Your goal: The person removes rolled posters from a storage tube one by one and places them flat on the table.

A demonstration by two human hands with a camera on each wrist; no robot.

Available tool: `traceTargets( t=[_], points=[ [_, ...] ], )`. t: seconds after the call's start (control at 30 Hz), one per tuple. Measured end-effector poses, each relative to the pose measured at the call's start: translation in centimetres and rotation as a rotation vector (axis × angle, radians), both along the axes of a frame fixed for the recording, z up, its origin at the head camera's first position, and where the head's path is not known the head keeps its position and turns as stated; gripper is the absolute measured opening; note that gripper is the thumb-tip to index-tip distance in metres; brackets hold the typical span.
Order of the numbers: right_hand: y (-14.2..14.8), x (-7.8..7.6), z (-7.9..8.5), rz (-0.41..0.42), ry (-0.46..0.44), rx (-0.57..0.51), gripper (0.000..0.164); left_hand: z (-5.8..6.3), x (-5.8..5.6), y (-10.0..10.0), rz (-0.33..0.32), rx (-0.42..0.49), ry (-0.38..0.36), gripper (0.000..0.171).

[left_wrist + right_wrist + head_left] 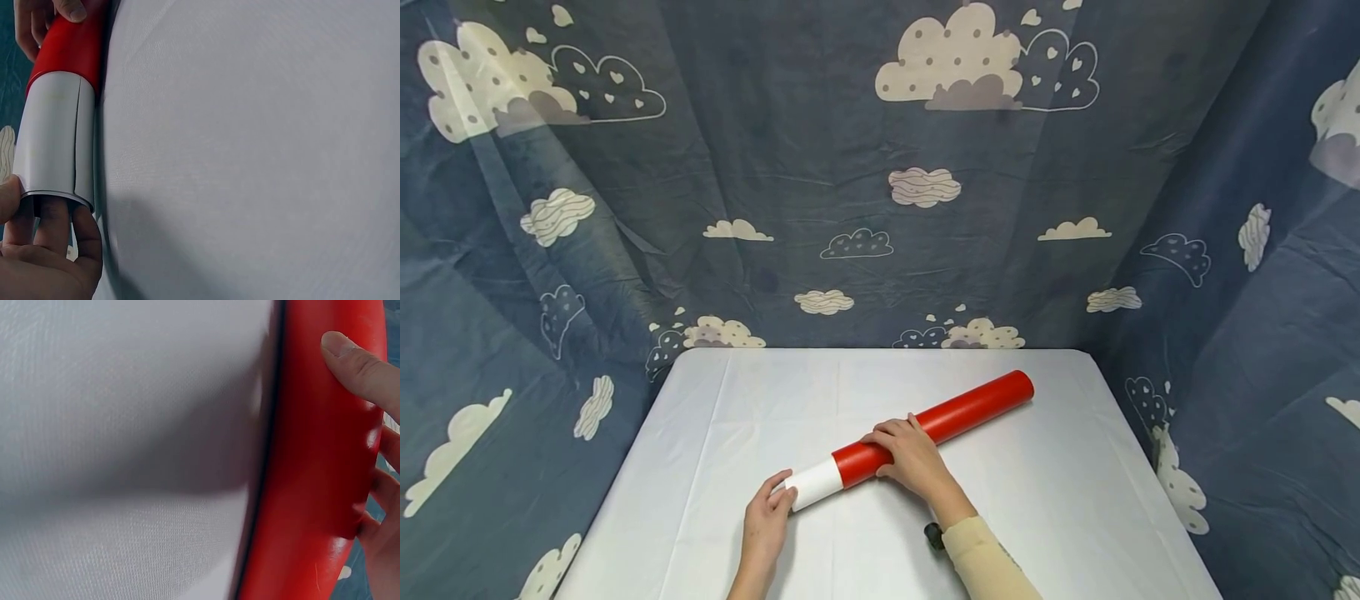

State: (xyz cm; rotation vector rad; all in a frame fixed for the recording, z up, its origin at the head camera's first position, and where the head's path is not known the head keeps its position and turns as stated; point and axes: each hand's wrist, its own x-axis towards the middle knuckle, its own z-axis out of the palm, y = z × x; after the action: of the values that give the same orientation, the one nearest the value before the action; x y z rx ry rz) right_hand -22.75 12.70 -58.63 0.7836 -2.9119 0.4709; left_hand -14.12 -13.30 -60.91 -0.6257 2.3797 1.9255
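A long glossy red tube (976, 408) lies slantwise on the white table. From its near left end sticks out a white rolled tube (815, 484), which has a lengthwise seam in the left wrist view. My left hand (766, 521) pinches the white tube's open end; its thumb is outside the rim and several fingers (53, 222) reach inside. My right hand (917, 461) grips the red tube from above, not far from where the white part emerges. The thumb (359, 365) and fingers of that hand wrap round opposite sides of the red wall.
The table (1075, 500) is spread with a white, lightly creased cloth. Dark blue curtains (820, 150) printed with clouds hang behind it and along both sides. A small black object (934, 536) shows at the right wrist, beside the cream sleeve (988, 558).
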Motion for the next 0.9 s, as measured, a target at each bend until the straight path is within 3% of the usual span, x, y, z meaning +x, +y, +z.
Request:
traceTargets(
  t=[0.9],
  points=[
    [0.97, -0.50, 0.22, -0.022, -0.013, -0.007, 0.057, -0.13, 0.61, -0.98, 0.022, 0.000, 0.009, 0.040]
  ],
)
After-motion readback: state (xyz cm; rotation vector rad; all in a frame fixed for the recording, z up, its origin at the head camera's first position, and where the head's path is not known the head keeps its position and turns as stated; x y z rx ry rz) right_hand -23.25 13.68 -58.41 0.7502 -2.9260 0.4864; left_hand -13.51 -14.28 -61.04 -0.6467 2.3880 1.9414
